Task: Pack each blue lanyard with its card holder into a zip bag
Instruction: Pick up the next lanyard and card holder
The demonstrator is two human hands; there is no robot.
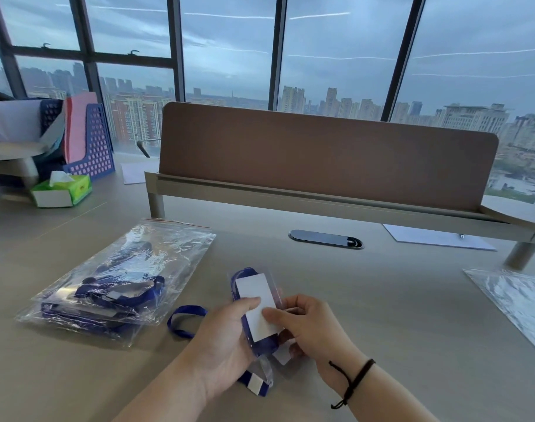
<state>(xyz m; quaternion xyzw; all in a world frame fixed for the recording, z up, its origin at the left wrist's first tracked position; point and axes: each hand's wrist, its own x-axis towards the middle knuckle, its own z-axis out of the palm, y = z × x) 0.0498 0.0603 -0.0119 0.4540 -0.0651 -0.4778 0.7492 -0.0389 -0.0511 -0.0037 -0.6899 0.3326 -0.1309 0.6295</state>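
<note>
Left hand (pixel 226 336): palm turned inward, fingers curled under a clear plastic card holder with a white card inside (pixel 258 306), thumb laid flat across the card's face. Grip closed on the holder. Forearm enters from the lower edge, angled up and right.

Right hand (pixel 305 327): thumb tip pressed on the white card just beside the left thumb, other fingers curled behind the holder's right edge; a pinch on the same holder. Thin black cord bracelet (pixel 351 382) on this wrist.

Holder is held tilted above the pale wooden desk (pixel 397 315), near its front centre. Blue fabric lanyard (pixel 185 321) loops out to the left of the left hand onto the desk; more blue strap with a white patch hangs below the hands.

Left of the hands, well apart: stack of clear zip bags already filled with blue lanyards and holders (pixel 117 284), lying flat. Far right edge: flat pile of empty clear zip bags (pixel 515 303).

Beyond: dark oval cable grommet (pixel 325 239), brown desk divider panel (pixel 327 156), green tissue box (pixel 62 190) at far left.
</note>
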